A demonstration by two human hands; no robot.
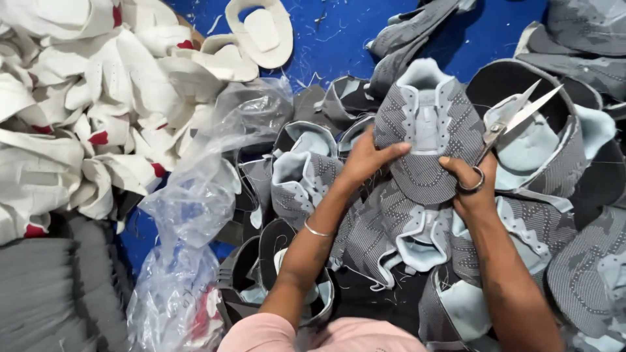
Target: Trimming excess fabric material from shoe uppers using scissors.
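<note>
Blue work surface [352, 39] up top, littered with thread scraps, and you're right over it. Your left hand [365, 160] grips the grey knitted shoe upper with pale blue lining [424, 140] at centre frame. Your right hand [473, 186] pinches its right edge while holding small steel scissors [515, 117], blades apart, a finger seemingly through the ring. White fabric pieces [78, 111] pile upper left; crumpled clear plastic bag [189, 215] lies lower left.

The scene is lit evenly and brightly from above, with only soft shadows cast. Glare is seen on the clear plastic bag [195, 215]. Slight blur is noticed toward the edges.
</note>
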